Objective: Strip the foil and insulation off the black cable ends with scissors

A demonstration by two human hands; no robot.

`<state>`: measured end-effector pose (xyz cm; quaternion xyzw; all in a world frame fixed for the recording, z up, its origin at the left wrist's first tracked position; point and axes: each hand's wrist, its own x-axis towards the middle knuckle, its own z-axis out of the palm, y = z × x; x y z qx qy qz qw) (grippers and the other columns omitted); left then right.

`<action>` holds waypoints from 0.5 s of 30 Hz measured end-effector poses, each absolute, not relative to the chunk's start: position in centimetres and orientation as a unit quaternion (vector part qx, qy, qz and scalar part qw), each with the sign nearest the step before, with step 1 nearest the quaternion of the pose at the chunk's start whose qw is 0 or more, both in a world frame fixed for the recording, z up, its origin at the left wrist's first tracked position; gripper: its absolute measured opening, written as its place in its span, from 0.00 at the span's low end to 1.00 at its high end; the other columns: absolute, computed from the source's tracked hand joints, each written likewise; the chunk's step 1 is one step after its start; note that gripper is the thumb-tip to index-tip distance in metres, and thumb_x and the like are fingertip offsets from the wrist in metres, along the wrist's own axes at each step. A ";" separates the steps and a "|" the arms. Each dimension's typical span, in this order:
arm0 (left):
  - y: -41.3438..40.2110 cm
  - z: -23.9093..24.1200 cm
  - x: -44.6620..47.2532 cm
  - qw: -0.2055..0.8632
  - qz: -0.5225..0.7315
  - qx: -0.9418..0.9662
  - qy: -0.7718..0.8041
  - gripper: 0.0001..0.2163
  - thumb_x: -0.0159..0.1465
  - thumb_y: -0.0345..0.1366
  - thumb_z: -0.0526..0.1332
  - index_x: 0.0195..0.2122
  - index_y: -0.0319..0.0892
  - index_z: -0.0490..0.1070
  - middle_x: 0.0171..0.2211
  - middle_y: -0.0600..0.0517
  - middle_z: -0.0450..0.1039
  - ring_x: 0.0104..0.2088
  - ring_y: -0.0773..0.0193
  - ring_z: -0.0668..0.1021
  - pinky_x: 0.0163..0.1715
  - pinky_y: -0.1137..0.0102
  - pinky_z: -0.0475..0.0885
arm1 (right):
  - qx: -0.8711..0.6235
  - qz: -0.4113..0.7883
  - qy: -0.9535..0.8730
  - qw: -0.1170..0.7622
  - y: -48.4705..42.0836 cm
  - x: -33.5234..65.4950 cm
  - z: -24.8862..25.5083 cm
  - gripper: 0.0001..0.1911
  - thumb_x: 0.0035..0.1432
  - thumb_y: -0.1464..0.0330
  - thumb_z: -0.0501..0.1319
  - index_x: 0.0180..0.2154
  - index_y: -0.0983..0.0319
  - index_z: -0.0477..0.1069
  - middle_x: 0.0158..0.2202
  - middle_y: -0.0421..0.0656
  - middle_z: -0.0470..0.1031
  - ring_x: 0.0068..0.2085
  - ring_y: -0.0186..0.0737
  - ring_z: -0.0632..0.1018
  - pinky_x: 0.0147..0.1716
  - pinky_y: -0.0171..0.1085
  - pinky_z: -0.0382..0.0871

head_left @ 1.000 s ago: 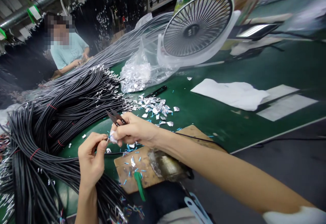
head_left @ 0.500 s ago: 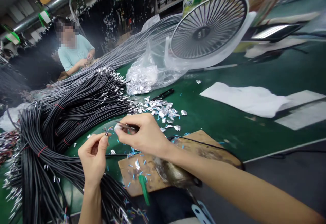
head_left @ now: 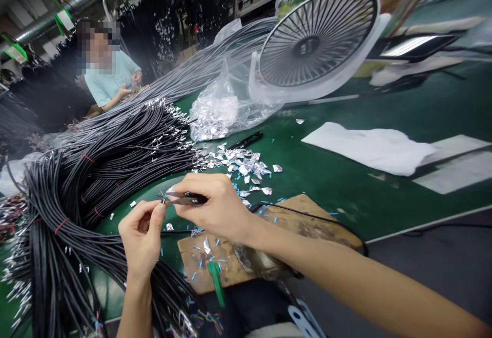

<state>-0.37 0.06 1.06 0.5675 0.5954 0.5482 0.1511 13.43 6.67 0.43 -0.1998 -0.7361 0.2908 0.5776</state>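
My left hand is closed in a pinch between thumb and finger on the stripped end of a black cable. Thin coloured wires fan out just above its fingertips. My right hand grips dark tweezers, whose tips reach left to the wires. A white cover sits on one right fingertip. The two hands nearly meet above the green table. Exactly which wire lies between the tweezer tips is too small to tell.
Black cables lie bundled at left. Foil scraps and a dark pen-like tool lie beyond my hands. A stained board is nearer me. A fan and plastic bag stand behind. A co-worker sits across.
My right hand has turned slightly, so the tweezers show more fully and their tips now meet the wires. My left hand keeps its pinch on the cable almost unmoved.
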 end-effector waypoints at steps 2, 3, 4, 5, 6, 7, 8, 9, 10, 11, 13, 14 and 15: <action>0.0 1.0 -0.4 0.152 0.547 0.570 0.594 0.08 0.58 0.38 0.63 0.26 0.39 0.76 0.20 0.53 0.71 0.21 0.70 0.72 0.20 0.78 0.66 | -0.199 0.291 -0.740 0.573 6.7 13.4 0.4 0.08 0.48 0.77 0.58 0.27 0.64 0.76 0.24 0.39 0.76 0.24 0.30 0.71 0.25 0.30 0.65; 0.0 0.9 -0.5 0.152 0.547 0.570 0.594 0.09 0.58 0.38 0.63 0.26 0.39 0.76 0.20 0.53 0.71 0.21 0.70 0.72 0.20 0.78 0.66 | -0.201 0.292 -0.743 0.568 6.7 13.4 0.4 0.08 0.48 0.77 0.58 0.27 0.64 0.76 0.24 0.39 0.76 0.24 0.30 0.71 0.25 0.30 0.65; 0.0 0.8 -0.5 0.152 0.547 0.571 0.593 0.09 0.58 0.39 0.63 0.26 0.39 0.76 0.20 0.53 0.71 0.21 0.70 0.72 0.20 0.77 0.66 | -0.203 0.293 -0.744 0.564 6.7 13.4 0.4 0.08 0.48 0.77 0.58 0.28 0.64 0.77 0.24 0.39 0.76 0.24 0.30 0.71 0.25 0.30 0.66; 0.0 0.8 -0.6 0.153 0.548 0.570 0.593 0.09 0.58 0.39 0.63 0.26 0.39 0.76 0.21 0.53 0.71 0.21 0.69 0.72 0.20 0.77 0.66 | -0.205 0.295 -0.744 0.563 6.7 13.4 0.3 0.08 0.48 0.76 0.59 0.28 0.64 0.77 0.24 0.39 0.76 0.24 0.30 0.72 0.25 0.30 0.66; 0.0 0.8 -0.6 0.153 0.549 0.570 0.592 0.09 0.58 0.39 0.63 0.26 0.39 0.76 0.21 0.53 0.72 0.22 0.69 0.72 0.20 0.77 0.66 | -0.208 0.297 -0.743 0.563 6.7 13.4 0.3 0.07 0.48 0.76 0.59 0.28 0.64 0.77 0.24 0.39 0.77 0.24 0.30 0.72 0.26 0.30 0.66; 0.0 0.8 -0.6 0.156 0.549 0.570 0.591 0.09 0.58 0.39 0.63 0.26 0.39 0.76 0.21 0.53 0.72 0.22 0.69 0.72 0.21 0.77 0.67 | -0.209 0.299 -0.741 0.564 6.7 13.3 0.3 0.07 0.48 0.76 0.60 0.28 0.64 0.77 0.25 0.39 0.77 0.24 0.30 0.72 0.26 0.30 0.66; 0.1 0.7 -0.6 0.157 0.551 0.570 0.589 0.09 0.58 0.39 0.63 0.26 0.39 0.76 0.21 0.53 0.72 0.22 0.69 0.72 0.21 0.77 0.67 | -0.208 0.299 -0.740 0.565 6.7 13.3 0.3 0.06 0.48 0.76 0.60 0.28 0.64 0.77 0.25 0.40 0.77 0.25 0.30 0.73 0.26 0.30 0.66; 0.1 0.7 -0.6 0.158 0.552 0.570 0.588 0.09 0.58 0.39 0.63 0.26 0.39 0.76 0.21 0.53 0.71 0.22 0.69 0.72 0.21 0.77 0.67 | -0.206 0.299 -0.740 0.566 6.7 13.4 0.3 0.06 0.48 0.76 0.60 0.28 0.64 0.77 0.25 0.40 0.77 0.25 0.31 0.73 0.26 0.30 0.66; 0.1 0.7 -0.6 0.159 0.552 0.570 0.587 0.09 0.58 0.39 0.63 0.26 0.39 0.76 0.21 0.53 0.71 0.22 0.70 0.72 0.20 0.77 0.66 | -0.204 0.299 -0.741 0.566 6.7 13.4 0.4 0.06 0.48 0.76 0.60 0.28 0.65 0.76 0.25 0.40 0.77 0.25 0.31 0.73 0.26 0.30 0.66; 0.1 0.8 -0.6 0.160 0.553 0.570 0.587 0.09 0.58 0.39 0.63 0.26 0.39 0.76 0.21 0.53 0.71 0.21 0.70 0.72 0.20 0.77 0.66 | -0.201 0.297 -0.744 0.564 6.7 13.4 0.4 0.06 0.49 0.76 0.60 0.28 0.65 0.76 0.25 0.40 0.77 0.25 0.31 0.73 0.26 0.30 0.66; 0.0 0.8 -0.6 0.161 0.551 0.569 0.589 0.09 0.58 0.39 0.63 0.26 0.39 0.76 0.21 0.53 0.71 0.22 0.70 0.72 0.21 0.77 0.66 | -0.201 0.295 -0.749 0.558 6.7 13.5 0.5 0.07 0.49 0.77 0.60 0.28 0.65 0.76 0.25 0.41 0.77 0.26 0.31 0.73 0.27 0.30 0.66; 0.0 0.8 -0.6 0.162 0.550 0.569 0.590 0.09 0.58 0.39 0.63 0.26 0.39 0.76 0.21 0.53 0.71 0.22 0.70 0.72 0.21 0.77 0.66 | -0.204 0.294 -0.751 0.555 6.8 13.5 0.5 0.07 0.49 0.77 0.60 0.28 0.65 0.76 0.25 0.40 0.76 0.26 0.32 0.73 0.27 0.31 0.66; -0.1 0.8 -0.6 0.163 0.550 0.568 0.591 0.09 0.58 0.39 0.63 0.26 0.39 0.76 0.21 0.53 0.71 0.22 0.69 0.72 0.21 0.77 0.66 | -0.207 0.295 -0.752 0.552 6.8 13.5 0.5 0.07 0.49 0.77 0.60 0.28 0.64 0.77 0.25 0.40 0.76 0.26 0.32 0.73 0.27 0.31 0.66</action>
